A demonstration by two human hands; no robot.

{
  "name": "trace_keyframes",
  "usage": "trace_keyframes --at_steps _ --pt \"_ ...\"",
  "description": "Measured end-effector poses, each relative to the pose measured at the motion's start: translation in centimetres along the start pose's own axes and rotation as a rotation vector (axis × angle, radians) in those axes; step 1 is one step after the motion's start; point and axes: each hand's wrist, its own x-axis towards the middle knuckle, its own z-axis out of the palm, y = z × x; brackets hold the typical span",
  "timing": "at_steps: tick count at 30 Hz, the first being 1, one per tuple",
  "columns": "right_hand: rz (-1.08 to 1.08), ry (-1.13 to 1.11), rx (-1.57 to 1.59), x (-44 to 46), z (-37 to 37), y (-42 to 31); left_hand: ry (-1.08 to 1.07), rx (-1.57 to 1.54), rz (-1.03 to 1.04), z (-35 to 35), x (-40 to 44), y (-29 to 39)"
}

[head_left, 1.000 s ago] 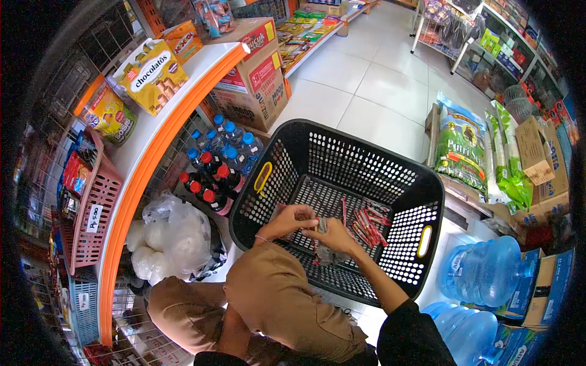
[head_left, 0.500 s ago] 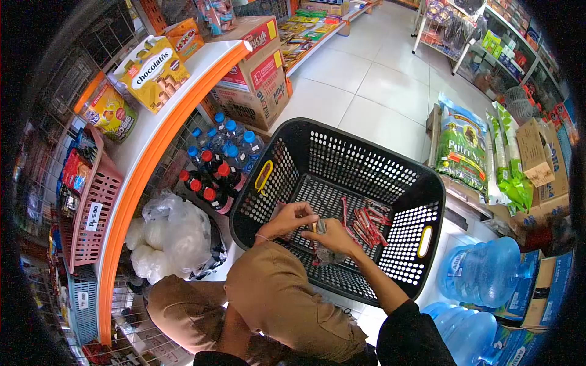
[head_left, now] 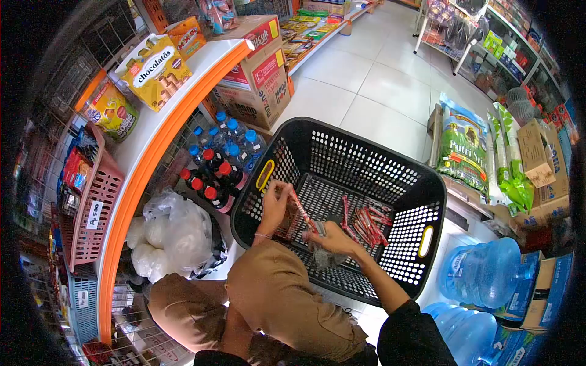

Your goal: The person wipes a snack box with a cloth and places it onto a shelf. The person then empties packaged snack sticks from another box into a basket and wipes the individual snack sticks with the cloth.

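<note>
A slim red stick sachet (head_left: 300, 205) stretches slantwise between my two hands, over the black crate (head_left: 372, 146). My left hand (head_left: 276, 204) pinches its upper end. Around the lower end, my right hand (head_left: 336, 238) is closed, with a small greyish piece at its fingertips. Below that hand hangs a bunched grey, partly see-through material (head_left: 327, 258); whether the hand grips it too I cannot tell. Several more red stick sachets (head_left: 368, 227) lie in a loose pile on the crate floor, to the right of my hands.
Bottles with blue and red caps (head_left: 221, 177) stand left of the crate, beside a clear bag of white items (head_left: 174, 235). An orange-edged shelf (head_left: 149, 131) curves along the left. Large blue water jugs (head_left: 482, 271) and a green sack (head_left: 461, 137) are at the right.
My hands, close together before, have moved apart. The left one went up and left, and the red stick sachet now shows between them.
</note>
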Motion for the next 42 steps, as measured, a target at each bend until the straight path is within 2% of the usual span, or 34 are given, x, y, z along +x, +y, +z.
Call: trace_keyframes --at_steps 6,8,12,20,21,23,24,27,30,33,37,40,42 --pt "-0.014 0.053 0.096 -0.1 0.1 -0.1 -0.175 -0.462 -0.234 0.1 0.0 0.5" --pt "-0.038 0.085 0.093 0.2 0.2 0.7 -0.293 -0.473 -0.255 0.3 -0.4 0.8" --pt "0.1 0.126 0.254 0.3 0.4 0.8 -0.466 -0.441 -0.361 0.6 -1.0 3.0" --pt "0.207 0.195 0.151 0.5 -0.6 1.1 -0.279 -0.381 -0.261 0.5 -0.6 1.7" --pt "0.201 0.281 0.126 0.7 -0.7 1.4 -0.242 -0.362 -0.24 0.6 -0.6 1.9" --pt "0.19 0.452 0.073 1.0 -1.1 2.2 -0.327 -0.346 -0.28 0.6 -0.9 2.1" --pt "0.099 0.458 0.126 1.3 -1.1 3.2 -0.368 -0.337 -0.3 0.7 -1.0 2.5" --pt "0.023 0.432 -0.023 -0.5 -0.2 -1.6 -0.429 -0.249 -0.319 0.7 -1.3 3.3" --pt "-0.255 0.37 -0.049 0.9 1.0 0.9 -0.449 -0.253 -0.291 0.7 -1.2 2.5" --pt "-0.057 0.239 -0.125 0.3 0.1 0.3 -0.401 -0.354 -0.296 0.9 -1.2 1.9" --pt "-0.025 0.238 -0.182 0.4 -0.3 0.4 -0.23 -0.403 -0.307 0.8 -0.9 1.1" --pt "0.03 0.249 -0.188 0.2 -0.8 0.5 -0.125 -0.161 -0.242 0.0 -0.1 -0.3" --pt "0.066 0.236 -0.171 0.3 -1.1 1.5 -0.194 -0.114 -0.323 -0.7 -0.2 -0.5"
